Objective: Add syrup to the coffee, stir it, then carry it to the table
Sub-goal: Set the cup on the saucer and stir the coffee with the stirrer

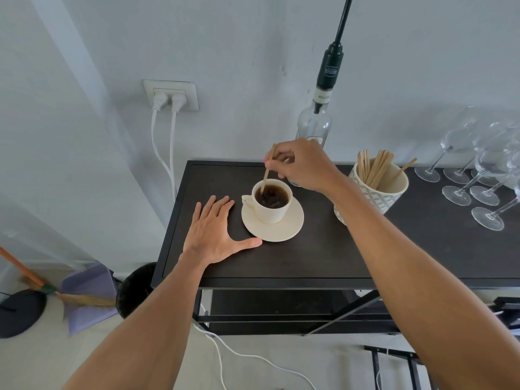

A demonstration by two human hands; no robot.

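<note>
A cream cup of dark coffee (272,199) stands on a cream saucer (292,228) on the black shelf top (309,257). My right hand (302,164) pinches a wooden stir stick (266,173) whose lower end dips into the coffee at the cup's left side. My left hand (213,229) lies flat and open on the shelf just left of the saucer, the thumb touching its near rim. A clear syrup bottle with a black pump (316,122) stands behind the cup against the wall, its base hidden by my right hand.
A patterned mug full of wooden stir sticks (374,190) stands right of the cup. Several wine glasses (478,178) crowd the right end. A wall socket with two white plugs (171,95) is at the left. Broom, dustpan and cable lie on the floor.
</note>
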